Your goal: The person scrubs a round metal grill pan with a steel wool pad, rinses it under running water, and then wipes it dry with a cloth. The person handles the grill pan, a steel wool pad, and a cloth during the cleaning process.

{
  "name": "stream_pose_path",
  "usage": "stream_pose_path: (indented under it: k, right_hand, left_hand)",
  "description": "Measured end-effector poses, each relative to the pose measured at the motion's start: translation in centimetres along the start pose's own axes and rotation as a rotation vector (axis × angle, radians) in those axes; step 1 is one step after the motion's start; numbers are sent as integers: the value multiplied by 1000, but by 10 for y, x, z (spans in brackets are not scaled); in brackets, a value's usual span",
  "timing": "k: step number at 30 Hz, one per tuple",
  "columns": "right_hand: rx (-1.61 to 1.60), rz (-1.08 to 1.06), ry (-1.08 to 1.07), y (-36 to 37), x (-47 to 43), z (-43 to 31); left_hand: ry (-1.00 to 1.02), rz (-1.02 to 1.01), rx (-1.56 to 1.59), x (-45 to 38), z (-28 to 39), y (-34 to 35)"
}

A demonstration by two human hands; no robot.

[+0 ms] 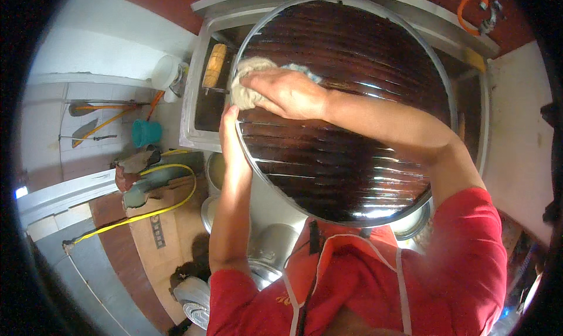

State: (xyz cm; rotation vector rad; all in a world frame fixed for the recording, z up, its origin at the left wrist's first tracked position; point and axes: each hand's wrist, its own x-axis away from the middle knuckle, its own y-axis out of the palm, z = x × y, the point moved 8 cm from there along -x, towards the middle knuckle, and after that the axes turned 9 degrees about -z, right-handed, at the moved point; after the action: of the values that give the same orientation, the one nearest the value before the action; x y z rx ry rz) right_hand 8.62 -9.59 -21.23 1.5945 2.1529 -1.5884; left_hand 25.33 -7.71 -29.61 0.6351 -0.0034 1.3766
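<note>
A large round dark-brown disc (352,160) with a ridged, glossy surface and a metal rim fills the middle of the view, across the stone sink or trough. My left hand (229,121) grips its left rim, with the fingers hidden behind the edge. Near that same edge, my right hand (288,92) holds a bunched beige cloth (248,94) against the ridges. A blue-and-white patterned bit of cloth (303,70) shows just beyond the right knuckles. My right forearm crosses over the disc.
The sink's pale rim (191,103) runs along the left, with a yellow-brown cylindrical object (215,65) inside it. A yellow hose (149,216) loops over flattened cardboard (176,235) at lower left. A teal bucket (146,133) is by the wall; metal pots (272,243) stand below the disc.
</note>
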Motion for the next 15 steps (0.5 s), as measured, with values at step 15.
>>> stream_pose_path:
  k: [15]
  right_hand:
    - [-103,-220,68,-31,122,-58]
  left_hand:
    - [-67,86,-207,21,6,25]
